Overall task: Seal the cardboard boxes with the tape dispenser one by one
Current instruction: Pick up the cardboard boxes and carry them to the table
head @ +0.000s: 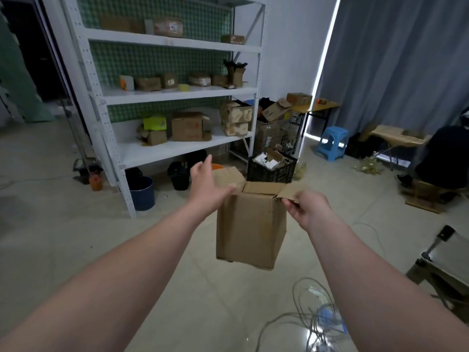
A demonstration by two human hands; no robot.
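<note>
Wide floor (76,237) below, right hand (308,212) seemingly pinches box (251,229) flap edge

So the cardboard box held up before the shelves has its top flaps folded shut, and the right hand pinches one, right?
No: the head view shows the cardboard box with top flaps open, not folded shut. It is held up before the shelves, and the right hand pinches one flap.

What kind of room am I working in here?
Probably a small stockroom or packing room: tall white metal shelving holding brown cardboard boxes, a black plastic crate of loose items on the tiled floor.
</note>
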